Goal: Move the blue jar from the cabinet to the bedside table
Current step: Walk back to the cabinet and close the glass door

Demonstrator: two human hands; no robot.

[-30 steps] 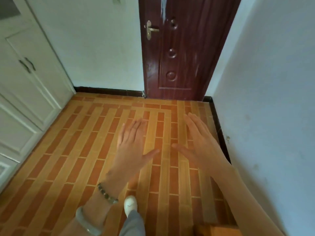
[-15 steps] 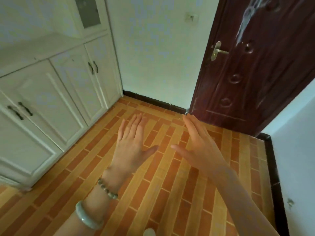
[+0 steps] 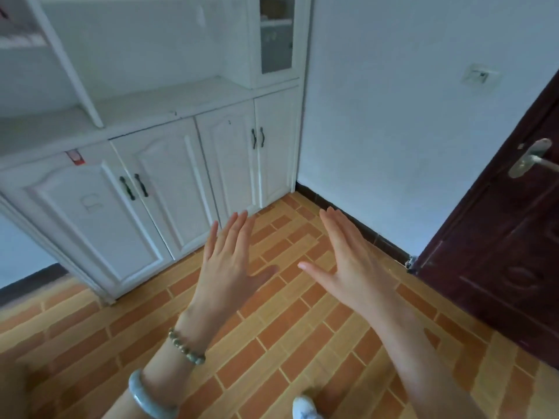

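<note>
White cabinet (image 3: 151, 182) ahead; left hand (image 3: 230, 264) and right hand (image 3: 348, 261) spread, empty.

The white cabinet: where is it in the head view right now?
The white cabinet fills the upper left of the head view, its lower doors shut, ending at the wall corner left of the dark door. Both open hands, left hand and right hand, hover empty before it.

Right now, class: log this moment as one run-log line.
left hand: open, empty | right hand: open, empty | white cabinet: doors closed | blue jar: not visible
</note>
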